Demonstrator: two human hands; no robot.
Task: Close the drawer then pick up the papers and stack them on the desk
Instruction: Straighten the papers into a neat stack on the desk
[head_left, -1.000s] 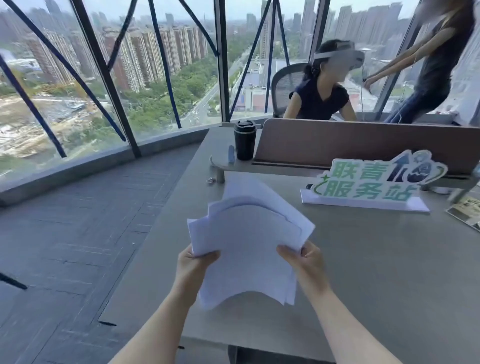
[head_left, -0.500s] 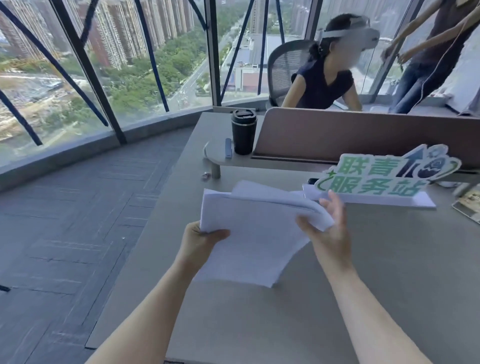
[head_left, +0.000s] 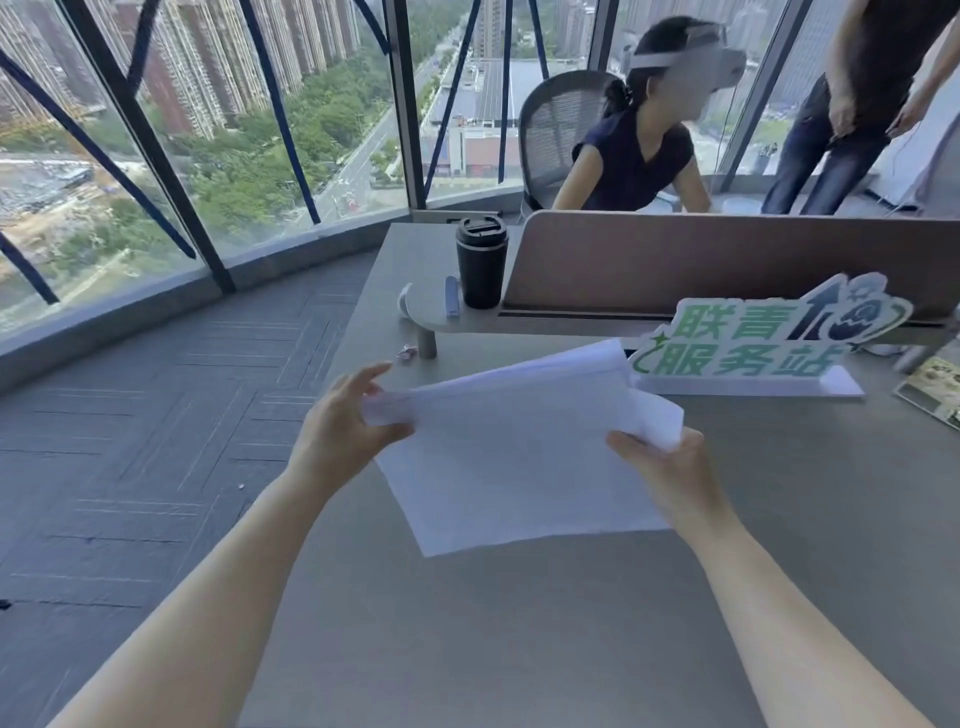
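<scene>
A big grey desk (head_left: 779, 597) fills most of the view. All other places are told from the desk. Beyond its far left side, tall windows (head_left: 234, 130) are seen, and a grey floor (head_left: 130, 441) lies to its left. At the back of the desk, a brown divider (head_left: 727, 260) is stood upright. Behind the divider, a seated person (head_left: 634, 156) in a dark top is seen on a mesh chair (head_left: 556, 135). A standing person (head_left: 857, 104) is seen further right, past the desk's back edge.

Over the middle of the desk, a stack of white papers (head_left: 519, 467) is held. Whether its near edge touches the desktop cannot be told. The sheets are not lined up, and one corner is curled at the right.

On the desk, just behind the papers, a green and white sign (head_left: 753, 343) is stood. A small raised shelf (head_left: 467, 319) is fixed in front of the divider. A black cup (head_left: 481, 262) is set on the shelf, with a thin pen-like thing (head_left: 452, 296) lying beside it.

The left hand (head_left: 343, 431) is closed on the papers' left corner, with the thumb on top and some fingers spread. The right hand (head_left: 660, 467) is closed on the papers' right edge.

At the desk's far right edge, a booklet (head_left: 935, 389) is partly seen. A tiny wrapper (head_left: 407, 352) lies by the shelf's leg.
</scene>
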